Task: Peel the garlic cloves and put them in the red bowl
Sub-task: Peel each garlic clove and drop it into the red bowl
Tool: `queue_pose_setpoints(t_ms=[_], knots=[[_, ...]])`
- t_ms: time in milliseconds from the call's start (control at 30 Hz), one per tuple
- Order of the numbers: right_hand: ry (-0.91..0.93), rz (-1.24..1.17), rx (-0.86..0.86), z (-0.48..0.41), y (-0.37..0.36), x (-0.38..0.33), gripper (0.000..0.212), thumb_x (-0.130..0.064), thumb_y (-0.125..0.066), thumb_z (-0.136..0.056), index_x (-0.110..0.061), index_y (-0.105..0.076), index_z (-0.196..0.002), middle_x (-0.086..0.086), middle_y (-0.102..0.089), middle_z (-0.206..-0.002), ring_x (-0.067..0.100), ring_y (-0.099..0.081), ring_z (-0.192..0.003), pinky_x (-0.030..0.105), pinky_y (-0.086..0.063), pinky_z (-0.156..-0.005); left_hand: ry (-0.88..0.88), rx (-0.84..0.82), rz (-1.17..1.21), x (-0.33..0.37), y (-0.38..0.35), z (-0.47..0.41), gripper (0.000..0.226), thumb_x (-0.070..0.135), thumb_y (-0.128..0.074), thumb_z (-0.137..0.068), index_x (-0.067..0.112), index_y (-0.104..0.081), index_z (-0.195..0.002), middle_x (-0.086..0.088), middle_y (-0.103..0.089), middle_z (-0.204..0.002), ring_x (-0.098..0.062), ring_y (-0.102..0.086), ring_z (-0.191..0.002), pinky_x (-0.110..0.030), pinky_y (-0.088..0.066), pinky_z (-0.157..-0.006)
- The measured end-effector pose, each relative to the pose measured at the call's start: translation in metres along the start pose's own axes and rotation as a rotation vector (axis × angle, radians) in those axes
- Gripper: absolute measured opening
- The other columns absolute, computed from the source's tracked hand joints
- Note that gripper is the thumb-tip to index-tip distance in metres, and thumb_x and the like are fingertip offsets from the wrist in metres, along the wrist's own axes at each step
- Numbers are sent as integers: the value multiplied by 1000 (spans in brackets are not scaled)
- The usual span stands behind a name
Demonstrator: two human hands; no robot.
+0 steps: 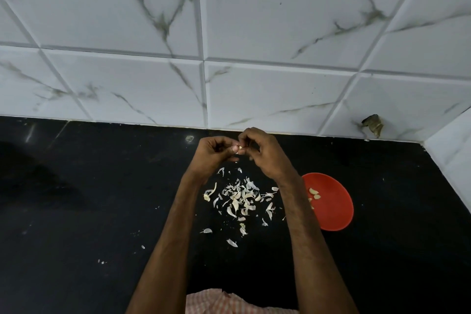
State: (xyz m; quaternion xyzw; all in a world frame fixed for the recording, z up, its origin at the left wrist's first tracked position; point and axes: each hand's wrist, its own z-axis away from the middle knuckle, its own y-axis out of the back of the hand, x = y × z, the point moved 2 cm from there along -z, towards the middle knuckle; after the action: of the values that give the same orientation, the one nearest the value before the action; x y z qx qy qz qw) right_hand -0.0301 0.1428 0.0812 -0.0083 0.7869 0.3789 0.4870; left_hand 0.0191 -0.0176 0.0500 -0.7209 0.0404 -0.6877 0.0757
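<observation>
1. The left hand (pixel 211 153) is raised above the worktop (pixel 102 211), its fingers curled inward, and it pinches a small garlic clove (pixel 239 148) at the fingertips.
2. The right hand (pixel 265 155) meets it from the other side. Its thumb and forefinger are bent onto the same clove, so both hands grasp it between them. Only a pale sliver of the clove shows, and whether it still carries skin cannot be told.
3. Directly below the hands, between the two forearms, a loose scatter of papery garlic skins (pixel 242 199) lies on the black worktop. A few stray flakes lie nearer the person.
4. The red bowl (pixel 336 211) sits on the worktop just to the right of the right forearm, which covers its left edge. A few peeled cloves (pixel 314 192) lie inside it near that edge.
5. Behind the hands, the worktop ends at a wall of white marble-patterned tiles (pixel 254 33), which turns a corner at the far right. One tile has a broken dark patch (pixel 373 123) near its base.
6. At the bottom edge, a checked garment (pixel 229 303) shows between the forearms.
</observation>
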Motion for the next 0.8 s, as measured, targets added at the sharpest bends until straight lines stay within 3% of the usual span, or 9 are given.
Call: queue_pose_setpoints(t_ms=[300, 500, 667, 800], knots=[[45, 77, 110, 0, 0, -2, 17, -3, -65, -92, -20, -60, -94, -14, -56, -92, 10, -59, -90, 44, -55, -78, 61, 54, 241, -1, -12, 3, 21, 5, -66, -86, 0, -69, -105, -3, -75, -85, -10, -64, -71, -29, -62, -65], [81, 82, 211, 0, 1, -9, 22, -4, -62, -94, -24, -57, -92, -19, -51, -95, 10, -58, -93, 39, -56, -76, 62, 56, 322, -1, -17, 2, 27, 11, -65, -85, 2, -68, -111, -4, -71, -88, -12, -59, -74, -28, -60, -61], [94, 48, 199, 0, -2, -11, 17, -6, -62, -95, -23, -58, -92, -21, -52, -94, 8, -57, -92, 33, -53, -77, 71, 109, 363, -2, -16, -1, 13, 7, -59, -94, 3, -68, -103, -5, -70, -84, -14, -58, -73, -26, -58, -59], [83, 5, 177, 0, -5, -14, 21, -4, -63, -95, -25, -60, -95, -21, -53, -94, 9, -60, -93, 28, -52, -81, 55, 127, 409, 0, -17, -2, 20, 13, -62, -90, 5, -69, -106, -7, -69, -91, -16, -60, -77, -26, -58, -61]])
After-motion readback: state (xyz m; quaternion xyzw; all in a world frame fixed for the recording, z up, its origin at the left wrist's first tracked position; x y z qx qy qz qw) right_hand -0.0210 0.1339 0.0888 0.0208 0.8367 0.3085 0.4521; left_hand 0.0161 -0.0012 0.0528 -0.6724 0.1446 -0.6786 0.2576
